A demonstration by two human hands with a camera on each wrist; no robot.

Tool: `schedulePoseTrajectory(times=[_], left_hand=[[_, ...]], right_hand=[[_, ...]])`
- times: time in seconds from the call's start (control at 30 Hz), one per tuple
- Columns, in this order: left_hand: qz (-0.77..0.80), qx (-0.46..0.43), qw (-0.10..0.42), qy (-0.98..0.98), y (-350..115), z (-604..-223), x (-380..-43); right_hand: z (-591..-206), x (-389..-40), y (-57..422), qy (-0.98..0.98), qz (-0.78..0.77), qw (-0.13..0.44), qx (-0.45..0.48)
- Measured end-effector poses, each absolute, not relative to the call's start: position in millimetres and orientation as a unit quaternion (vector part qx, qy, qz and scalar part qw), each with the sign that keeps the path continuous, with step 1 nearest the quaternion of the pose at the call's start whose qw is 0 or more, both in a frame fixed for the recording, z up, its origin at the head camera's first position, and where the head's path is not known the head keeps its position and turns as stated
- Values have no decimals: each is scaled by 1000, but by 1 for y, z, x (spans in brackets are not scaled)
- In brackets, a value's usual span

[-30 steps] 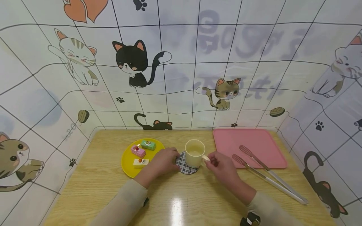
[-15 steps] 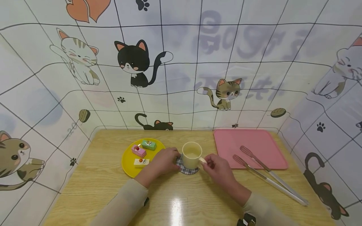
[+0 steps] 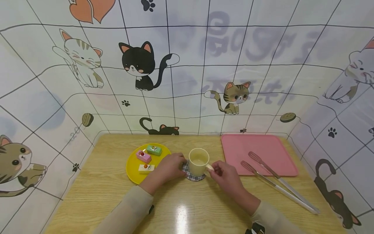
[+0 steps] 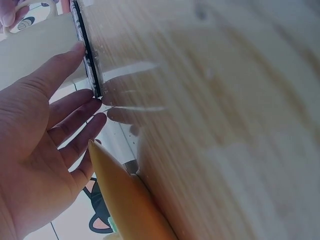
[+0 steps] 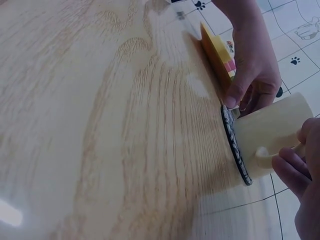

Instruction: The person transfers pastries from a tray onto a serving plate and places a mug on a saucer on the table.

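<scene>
A cream mug [image 3: 199,162] stands upright on a round black-and-white checked coaster [image 3: 194,177], its base within the coaster's rim. My right hand [image 3: 226,177] pinches the mug's handle [image 5: 267,157] from the right. At the coaster's left edge is my left hand [image 3: 170,167], its fingers fairly straight. In the left wrist view the thumb touches the coaster's edge [image 4: 87,50], and the fingertips [image 4: 96,102] lie close by it. Left of that hand, a yellow plate [image 3: 132,174] carries a pink cake slice [image 3: 143,157], a green one [image 3: 154,150] and a white one [image 3: 146,168].
A pink tray [image 3: 239,143] lies at the back right of the wooden table [image 3: 204,208]. Long metal tongs [image 3: 286,188] with whisk-like ends rest partly on it and reach over its front edge. Cat-printed cloth walls [image 3: 187,74] enclose the table's back and sides.
The mug has moved a little left and nearer to me, onto the middle of the coaster, with my right hand on its handle. My left hand has hardly moved.
</scene>
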State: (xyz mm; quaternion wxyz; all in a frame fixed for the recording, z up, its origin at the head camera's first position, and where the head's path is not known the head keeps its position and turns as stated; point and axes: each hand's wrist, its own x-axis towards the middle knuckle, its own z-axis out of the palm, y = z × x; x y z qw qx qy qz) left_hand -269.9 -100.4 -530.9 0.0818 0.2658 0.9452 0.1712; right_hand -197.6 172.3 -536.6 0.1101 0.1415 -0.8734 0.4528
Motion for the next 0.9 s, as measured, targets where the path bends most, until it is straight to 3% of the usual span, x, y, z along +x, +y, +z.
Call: schedulePoseTrajectory(times=[0.33, 0.67, 0.9], left_hand=[[176, 263, 85, 945, -99, -533, -271], [192, 267, 81, 941, -103, -538, -269], [204, 255, 50, 944, -117, -528, -264]], right_hand=[[-536, -197, 171, -869, 463, 104, 137], [-526, -199, 178, -882, 449, 44, 135], [-520, -204, 203, -907, 370, 82, 181]])
